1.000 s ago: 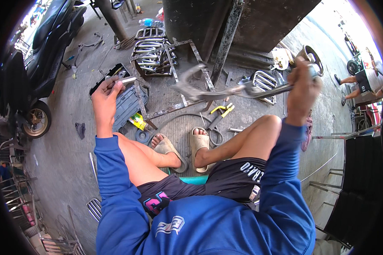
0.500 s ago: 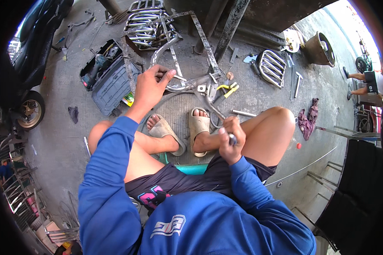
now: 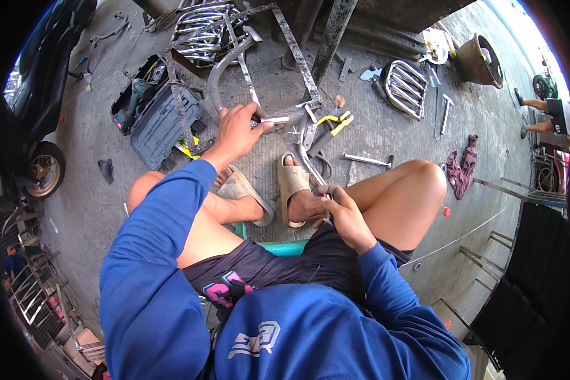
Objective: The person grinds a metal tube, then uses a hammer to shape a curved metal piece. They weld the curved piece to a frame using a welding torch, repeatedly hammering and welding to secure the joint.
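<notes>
My left hand (image 3: 237, 132) is closed at the steel frame's near edge, its fingers around a short bright metal rod (image 3: 276, 120). Close to that rod's right end is a metal tool with a flat pivoted plate (image 3: 310, 134) and a long bar-like handle (image 3: 315, 172). My right hand (image 3: 348, 218) grips the handle's lower end, in front of my right knee. A curved grey metal piece (image 3: 214, 79) stretches from my left hand up across the angled steel frame (image 3: 296, 52). The yellow-handled tool (image 3: 342, 126) lies just right of the plate.
An open grey tool case (image 3: 161, 126) with a power drill (image 3: 133, 98) lies on the left. Chromed racks (image 3: 202, 28) are piled at the back; another rack (image 3: 404, 90) rests right. Hammers (image 3: 368, 159) and a rag (image 3: 463, 168) lie on the floor. A bucket (image 3: 478, 60) stands far right.
My right hand has drawn down and turned with the handle, its knuckles now facing up. My left hand has shifted right and down along the metal. A hammer near my right knee shows more fully.
</notes>
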The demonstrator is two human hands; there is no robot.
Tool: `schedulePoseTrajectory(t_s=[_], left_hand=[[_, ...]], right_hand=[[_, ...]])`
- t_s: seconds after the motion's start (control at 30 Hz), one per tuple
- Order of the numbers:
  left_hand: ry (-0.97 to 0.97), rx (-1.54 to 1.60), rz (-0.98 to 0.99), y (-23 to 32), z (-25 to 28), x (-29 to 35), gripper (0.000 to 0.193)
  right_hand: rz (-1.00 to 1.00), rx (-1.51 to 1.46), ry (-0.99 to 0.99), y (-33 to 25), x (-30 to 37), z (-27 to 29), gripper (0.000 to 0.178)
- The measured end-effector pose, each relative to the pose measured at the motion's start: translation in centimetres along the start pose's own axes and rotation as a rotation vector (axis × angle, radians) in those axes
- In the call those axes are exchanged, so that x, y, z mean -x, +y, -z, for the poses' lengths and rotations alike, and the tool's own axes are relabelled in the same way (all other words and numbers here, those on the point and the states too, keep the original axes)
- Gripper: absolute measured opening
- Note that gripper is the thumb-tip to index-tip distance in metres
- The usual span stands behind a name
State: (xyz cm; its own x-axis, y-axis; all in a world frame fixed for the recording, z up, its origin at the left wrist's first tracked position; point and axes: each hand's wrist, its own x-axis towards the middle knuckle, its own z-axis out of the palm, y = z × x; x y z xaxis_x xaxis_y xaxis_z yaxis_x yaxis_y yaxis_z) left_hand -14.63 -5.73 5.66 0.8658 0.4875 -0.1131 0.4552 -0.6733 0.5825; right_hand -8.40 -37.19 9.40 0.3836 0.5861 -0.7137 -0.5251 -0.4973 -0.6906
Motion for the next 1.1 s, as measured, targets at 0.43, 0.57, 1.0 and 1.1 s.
schedulePoseTrajectory(t_s=[0.43, 0.57, 1.0, 1.1], left_hand=[[0.067, -0.334, -0.34, -1.4, -2.5, -0.2, 0.036], [-0.026, -0.325, -0.28, -1.2, -2.4, -0.7, 0.032], [-0.413, -0.318, -0.186, 0.8, -0.3, -4.8, 0.026], [-0.432, -0.32, -0.179, 0.9, -0.1, -5.4, 0.03]], right_hand=[[-0.246, -0.108, 0.221, 2.4, -4.8, -1.9, 0.043], [-0.281, -0.151, 0.174, 2.5, -4.9, -1.4, 0.04], [-0.203, -0.39, 0.085, 1.9, -3.5, -1.7, 0.039], [-0.18, -0.409, 0.061, 1.4, -3.1, -1.8, 0.036]])
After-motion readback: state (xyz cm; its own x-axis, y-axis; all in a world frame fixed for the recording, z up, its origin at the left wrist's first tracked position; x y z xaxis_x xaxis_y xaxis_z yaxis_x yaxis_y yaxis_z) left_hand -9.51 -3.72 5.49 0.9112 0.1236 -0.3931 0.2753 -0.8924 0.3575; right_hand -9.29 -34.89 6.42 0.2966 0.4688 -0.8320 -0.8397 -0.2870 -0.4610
